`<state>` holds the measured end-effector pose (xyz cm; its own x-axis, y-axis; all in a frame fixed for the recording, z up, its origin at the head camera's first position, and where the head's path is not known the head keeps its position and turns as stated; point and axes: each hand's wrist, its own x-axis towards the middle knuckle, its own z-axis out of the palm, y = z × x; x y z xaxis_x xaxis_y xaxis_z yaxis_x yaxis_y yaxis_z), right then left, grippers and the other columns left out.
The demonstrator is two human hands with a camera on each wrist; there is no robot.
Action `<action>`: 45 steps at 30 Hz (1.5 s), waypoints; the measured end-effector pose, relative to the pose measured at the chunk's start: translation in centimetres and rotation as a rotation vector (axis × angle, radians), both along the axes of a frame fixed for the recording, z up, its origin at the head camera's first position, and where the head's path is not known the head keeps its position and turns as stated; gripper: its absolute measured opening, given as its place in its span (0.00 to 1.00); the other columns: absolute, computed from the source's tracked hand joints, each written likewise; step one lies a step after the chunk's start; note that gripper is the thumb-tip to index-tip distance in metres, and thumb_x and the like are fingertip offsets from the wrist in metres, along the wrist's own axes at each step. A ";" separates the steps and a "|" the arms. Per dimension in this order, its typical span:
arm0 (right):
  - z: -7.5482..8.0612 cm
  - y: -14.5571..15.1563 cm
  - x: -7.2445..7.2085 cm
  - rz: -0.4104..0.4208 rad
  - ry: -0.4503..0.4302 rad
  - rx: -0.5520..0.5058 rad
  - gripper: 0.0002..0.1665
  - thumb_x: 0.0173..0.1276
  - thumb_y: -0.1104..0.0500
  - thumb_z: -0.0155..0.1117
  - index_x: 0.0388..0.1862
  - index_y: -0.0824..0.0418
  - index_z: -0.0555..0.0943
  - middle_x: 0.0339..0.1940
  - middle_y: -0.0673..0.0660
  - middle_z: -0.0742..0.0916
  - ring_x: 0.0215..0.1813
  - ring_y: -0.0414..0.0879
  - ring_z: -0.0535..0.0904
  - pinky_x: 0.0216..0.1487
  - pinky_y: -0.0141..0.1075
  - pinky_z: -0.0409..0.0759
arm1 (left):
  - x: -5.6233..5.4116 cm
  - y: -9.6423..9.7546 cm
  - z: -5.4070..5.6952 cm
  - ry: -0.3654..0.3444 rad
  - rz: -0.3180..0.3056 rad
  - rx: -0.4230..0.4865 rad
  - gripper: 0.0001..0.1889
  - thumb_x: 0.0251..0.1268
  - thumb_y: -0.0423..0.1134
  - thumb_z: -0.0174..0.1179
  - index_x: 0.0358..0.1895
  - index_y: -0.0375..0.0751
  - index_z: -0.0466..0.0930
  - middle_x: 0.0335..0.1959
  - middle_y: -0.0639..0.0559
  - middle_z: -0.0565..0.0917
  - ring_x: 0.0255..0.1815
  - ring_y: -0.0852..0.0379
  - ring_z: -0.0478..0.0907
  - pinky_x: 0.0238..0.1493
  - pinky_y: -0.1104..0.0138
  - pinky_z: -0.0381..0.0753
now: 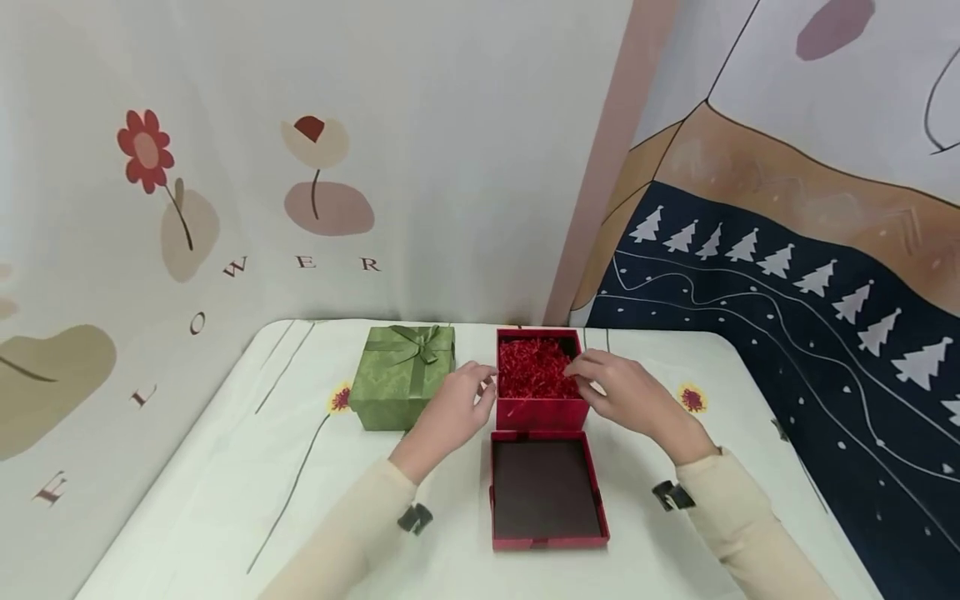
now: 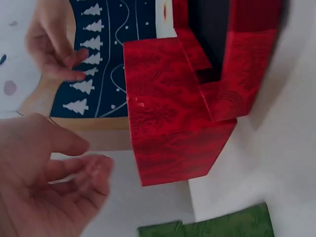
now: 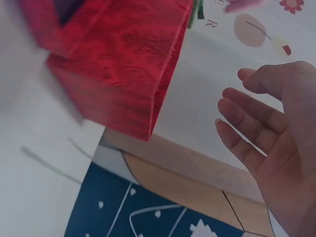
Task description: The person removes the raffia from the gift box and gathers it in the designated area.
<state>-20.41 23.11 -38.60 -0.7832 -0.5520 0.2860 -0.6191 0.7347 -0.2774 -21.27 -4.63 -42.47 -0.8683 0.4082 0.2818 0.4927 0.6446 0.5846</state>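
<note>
A red box stands upright with its top off, filled with red shredded paper. Just left of its rim is my left hand, fingers loosely bent. The left wrist view shows that hand holding nothing visible, apart from the box wall. My right hand hovers by the right rim, its fingertips over the edge of the shreds. In the right wrist view, the hand has spread, relaxed fingers and an empty palm. In front of the box lies its red lid, dark inside facing up.
To the left stands a closed green gift box with a ribbon bow. Both boxes are on a white cloth printed with flowers. A patterned curtain hangs behind the table, and a navy tree-print cloth is at the right.
</note>
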 end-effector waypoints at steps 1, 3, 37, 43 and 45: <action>0.0 -0.4 -0.7 -0.011 -0.019 -0.007 0.15 0.66 0.68 0.73 0.52 0.61 0.87 0.48 0.57 0.88 0.44 0.45 0.83 0.47 0.39 0.87 | -0.6 0.3 -0.1 -0.034 0.025 -0.012 0.15 0.75 0.31 0.56 0.58 0.27 0.82 0.43 0.43 0.84 0.40 0.51 0.83 0.40 0.62 0.84; -0.2 -1.1 -1.9 -0.028 -0.063 -0.017 0.16 0.69 0.66 0.71 0.55 0.61 0.86 0.51 0.58 0.87 0.46 0.46 0.83 0.49 0.39 0.87 | -1.5 0.8 -0.6 -0.098 0.070 -0.040 0.17 0.76 0.33 0.56 0.60 0.24 0.79 0.43 0.41 0.84 0.40 0.50 0.83 0.41 0.60 0.84; -6.7 -6.3 -9.3 -0.160 -0.633 0.217 0.42 0.64 0.62 0.74 0.77 0.61 0.71 0.76 0.72 0.70 0.80 0.66 0.60 0.75 0.59 0.64 | -2.5 3.5 -3.1 -0.273 0.137 0.012 0.19 0.86 0.35 0.42 0.28 0.40 0.72 0.16 0.50 0.72 0.14 0.58 0.73 0.21 0.66 0.75; -7.2 -6.4 -9.4 -0.197 -0.595 0.236 0.38 0.67 0.66 0.71 0.76 0.60 0.73 0.75 0.72 0.71 0.78 0.66 0.63 0.74 0.59 0.66 | -2.3 3.5 -3.6 -0.350 0.140 0.059 0.19 0.87 0.37 0.39 0.31 0.39 0.72 0.15 0.49 0.75 0.10 0.58 0.78 0.21 0.67 0.79; -7.4 -6.5 -9.4 -0.199 -0.583 0.243 0.37 0.66 0.68 0.71 0.75 0.59 0.74 0.74 0.72 0.72 0.77 0.66 0.65 0.73 0.59 0.67 | -2.3 3.5 -3.8 -0.349 0.145 0.055 0.19 0.87 0.37 0.39 0.32 0.39 0.72 0.14 0.49 0.75 0.09 0.59 0.77 0.22 0.67 0.79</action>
<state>-29.82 16.62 -46.04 -0.8660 -0.3760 -0.3296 -0.2637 0.9035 -0.3380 -23.52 -1.12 -46.28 -0.9635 0.2666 -0.0227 0.1641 0.6557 0.7370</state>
